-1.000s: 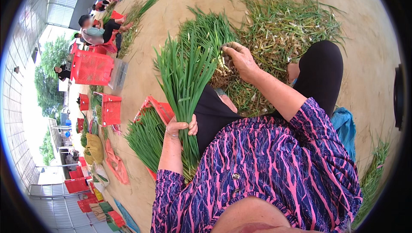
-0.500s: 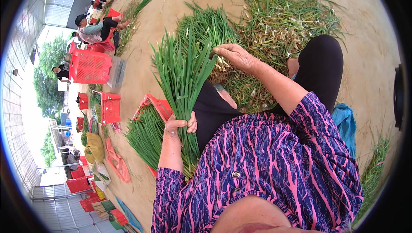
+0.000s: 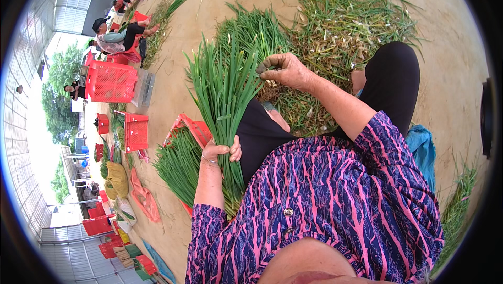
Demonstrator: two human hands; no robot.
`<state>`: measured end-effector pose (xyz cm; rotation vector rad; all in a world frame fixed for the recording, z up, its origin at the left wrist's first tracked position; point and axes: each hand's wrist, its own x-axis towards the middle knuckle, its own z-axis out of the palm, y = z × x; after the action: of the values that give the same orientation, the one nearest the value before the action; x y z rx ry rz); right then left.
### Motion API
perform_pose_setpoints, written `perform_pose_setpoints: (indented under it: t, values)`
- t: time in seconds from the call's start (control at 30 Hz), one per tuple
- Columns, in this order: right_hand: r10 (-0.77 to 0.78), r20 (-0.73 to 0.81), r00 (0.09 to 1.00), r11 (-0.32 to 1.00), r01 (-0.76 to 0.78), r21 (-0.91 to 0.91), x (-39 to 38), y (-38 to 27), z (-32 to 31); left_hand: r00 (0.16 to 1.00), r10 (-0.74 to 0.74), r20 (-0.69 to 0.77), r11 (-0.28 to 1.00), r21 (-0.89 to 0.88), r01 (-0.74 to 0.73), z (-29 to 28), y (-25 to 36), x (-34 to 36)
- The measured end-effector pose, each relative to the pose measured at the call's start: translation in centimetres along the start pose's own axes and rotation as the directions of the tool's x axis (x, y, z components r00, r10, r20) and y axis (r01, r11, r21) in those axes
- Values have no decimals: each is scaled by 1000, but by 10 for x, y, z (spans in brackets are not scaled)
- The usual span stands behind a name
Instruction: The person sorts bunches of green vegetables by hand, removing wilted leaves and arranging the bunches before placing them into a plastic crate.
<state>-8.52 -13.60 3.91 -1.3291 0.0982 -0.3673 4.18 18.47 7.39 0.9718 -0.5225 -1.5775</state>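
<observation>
**Hands sorting a bunch of green chives over a dirt floor**

The left hand (image 3: 220, 154) is clenched around the lower part of a bunch of chives (image 3: 225, 90), holding it upright so the long leaves fan out above the knee. The right hand (image 3: 285, 70) reaches across to the bunch's upper right edge, fingertips (image 3: 264, 69) pinched on a few leaves. Beyond the hands, a loose heap of untrimmed greens (image 3: 340, 27) lies on the dirt floor (image 3: 183, 74). Just left of the bunch, more trimmed chives fill a red crate (image 3: 194, 127). Other red crates (image 3: 110, 81) stand toward the floor's left edge, near seated workers (image 3: 118, 35).
</observation>
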Motion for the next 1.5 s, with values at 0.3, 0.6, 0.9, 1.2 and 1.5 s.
perform_pose_setpoints:
  t: [0.3,0.6,0.9,1.2,1.5]
  values:
    - [50,-121,991,983,-27,181,-8,-2,11,999,15,-43,1000,-18,-16,7,1,1]
    - [358,-272,893,713,-74,697,-2,10,33,998,23,-50,1000,-10,-24,12,2,4]
    - [108,-443,890,800,187,570,6,-30,-24,998,4,-67,999,38,-1,13,3,2]
    - [-120,-63,991,992,121,19,-7,-47,4,999,19,-42,1000,-23,-20,9,2,2]
    - [-1,-150,989,973,36,230,-5,-33,9,996,8,-91,998,56,-3,14,4,5]
